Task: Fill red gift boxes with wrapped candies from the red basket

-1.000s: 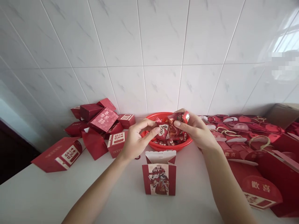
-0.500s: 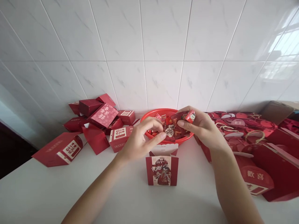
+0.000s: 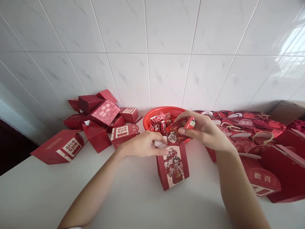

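My left hand (image 3: 143, 144) grips the top left edge of a red gift box (image 3: 176, 168), thumb on its front and fingers behind. The box stands slightly turned and tilted on the white table, a printed figure on its pale front panel. Just above its top, my right hand (image 3: 202, 128) is closed on wrapped sweets (image 3: 173, 137): a dark red wrapper with a white round mark and a bright red one with a cartoon face. The box's opening is mostly hidden behind the sweets and fingers. Behind them sits a red plastic basket (image 3: 149, 113) with more wrapped sweets (image 3: 159, 119).
Several red boxes (image 3: 106, 112) lie piled at the left against the tiled wall (image 3: 128, 76). On the right, many red boxes with cord handles (image 3: 263, 136) stand packed together, near a large red carton (image 3: 286, 168). A brown cardboard box (image 3: 287, 113) is at the far right.
My left hand has moved down and taken hold of the gift box, which is now turned and tilted. My right hand still holds the sweets, now close above the box.
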Demonstrator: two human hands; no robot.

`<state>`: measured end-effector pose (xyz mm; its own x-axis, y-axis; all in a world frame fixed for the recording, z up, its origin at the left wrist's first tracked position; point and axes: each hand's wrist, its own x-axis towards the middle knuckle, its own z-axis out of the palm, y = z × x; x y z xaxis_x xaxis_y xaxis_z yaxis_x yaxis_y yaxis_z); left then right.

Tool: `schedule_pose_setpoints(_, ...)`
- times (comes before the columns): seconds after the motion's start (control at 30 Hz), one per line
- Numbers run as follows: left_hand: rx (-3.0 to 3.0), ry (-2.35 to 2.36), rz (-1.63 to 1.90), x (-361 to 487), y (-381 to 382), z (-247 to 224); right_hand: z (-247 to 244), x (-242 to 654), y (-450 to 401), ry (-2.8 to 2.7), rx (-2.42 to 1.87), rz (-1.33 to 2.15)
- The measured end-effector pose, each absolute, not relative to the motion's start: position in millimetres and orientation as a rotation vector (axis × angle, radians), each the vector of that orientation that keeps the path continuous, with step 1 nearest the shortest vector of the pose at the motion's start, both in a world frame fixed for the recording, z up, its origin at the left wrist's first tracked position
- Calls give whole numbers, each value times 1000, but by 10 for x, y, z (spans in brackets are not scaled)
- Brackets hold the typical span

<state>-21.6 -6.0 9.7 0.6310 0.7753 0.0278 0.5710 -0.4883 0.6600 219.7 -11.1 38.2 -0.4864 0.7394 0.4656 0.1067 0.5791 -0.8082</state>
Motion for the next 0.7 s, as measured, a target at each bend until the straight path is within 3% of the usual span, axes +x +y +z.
schedule_pose_setpoints(0.33,2242,1043,655,-194,-14,54,414,2300,-102,-1855,-708,841)
schedule_pose_setpoints(0.7,2125,1224,460,-174,-45,74,364,2291,-42,-2044,-642,882)
